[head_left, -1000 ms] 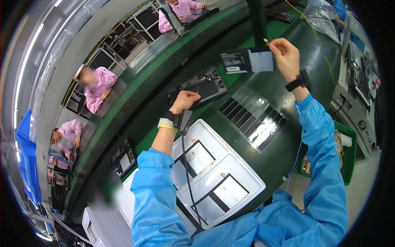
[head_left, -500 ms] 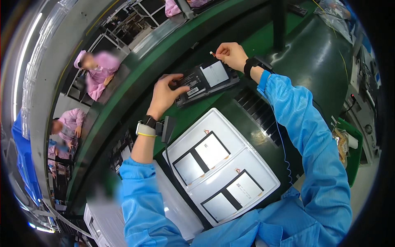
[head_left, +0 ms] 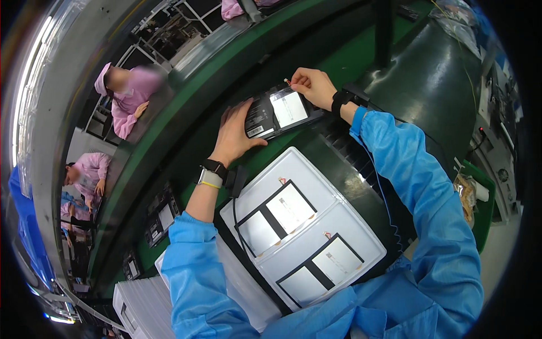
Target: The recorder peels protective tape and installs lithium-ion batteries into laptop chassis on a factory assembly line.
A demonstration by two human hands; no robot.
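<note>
A flat black device housing (head_left: pixel 314 113) lies on the green line, with a battery pack (head_left: pixel 290 108) in black and white on its top. My left hand (head_left: pixel 232 133) clasps the left end, thumb along the near edge and fingers at the far side. At the far right corner, my right hand (head_left: pixel 314 87) pinches the battery's short red cable (head_left: pixel 288 82), its small pale connector poking out past the fingertips. Nearer to me, a white tray (head_left: pixel 370 248) carries two similar battery packs, the farther one (head_left: pixel 289 208) and the nearer one (head_left: pixel 337 259), each with short wires.
White stacked trays (head_left: pixel 144 305) stand at the lower left. More black devices (head_left: pixel 162 216) lie on the line beyond my left forearm. A green bin (head_left: pixel 486 226) holds scraps at the right. A dark post (head_left: pixel 384 34) rises ahead. People in pink (head_left: pixel 131 107) sit across the line.
My left hand has shifted from pressing the battery's top to spanning the left end. My right hand has come slightly left and lower with the cable. The battery has shifted a little nearer.
</note>
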